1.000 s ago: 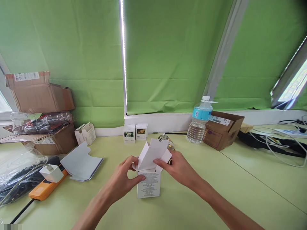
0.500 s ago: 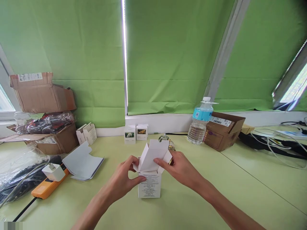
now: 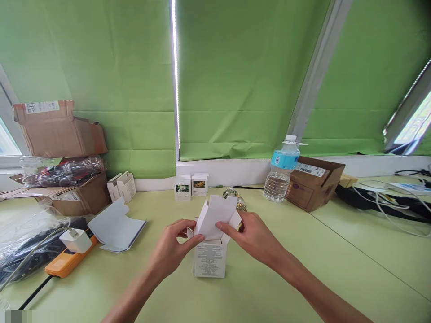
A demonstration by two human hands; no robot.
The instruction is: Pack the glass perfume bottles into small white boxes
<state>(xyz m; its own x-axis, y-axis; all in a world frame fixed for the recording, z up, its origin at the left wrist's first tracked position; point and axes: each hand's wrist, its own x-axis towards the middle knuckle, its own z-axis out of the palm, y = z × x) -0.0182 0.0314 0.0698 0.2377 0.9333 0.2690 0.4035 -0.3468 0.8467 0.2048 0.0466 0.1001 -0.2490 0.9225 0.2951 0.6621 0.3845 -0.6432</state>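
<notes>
Upright on the table in front of me stands a small white carton [image 3: 209, 261] with fine print on its front. A folded plain white card piece [image 3: 215, 215] rises from its top; I cannot tell whether it is an insert or part of the flaps. My left hand [image 3: 178, 242] pinches its left edge, thumb low on the front and fingers behind. My right hand [image 3: 251, 233] grips the right side, thumb flat on the card's face and fingers hidden behind. Glass ornaments [image 3: 231, 193] with gold parts are partly hidden behind the card and right hand.
Two small picture boxes [image 3: 182, 189] stand at the back, with open white cartons [image 3: 124, 187] further left. Flat white card [image 3: 117, 226], an orange power strip [image 3: 69, 261] and stacked brown boxes lie left. A water bottle [image 3: 280, 172] and brown box [image 3: 311, 184] are right.
My left thumb has moved up from the carton's printed front onto the lower part of the white card piece. The right hand and the carton have hardly moved.
</notes>
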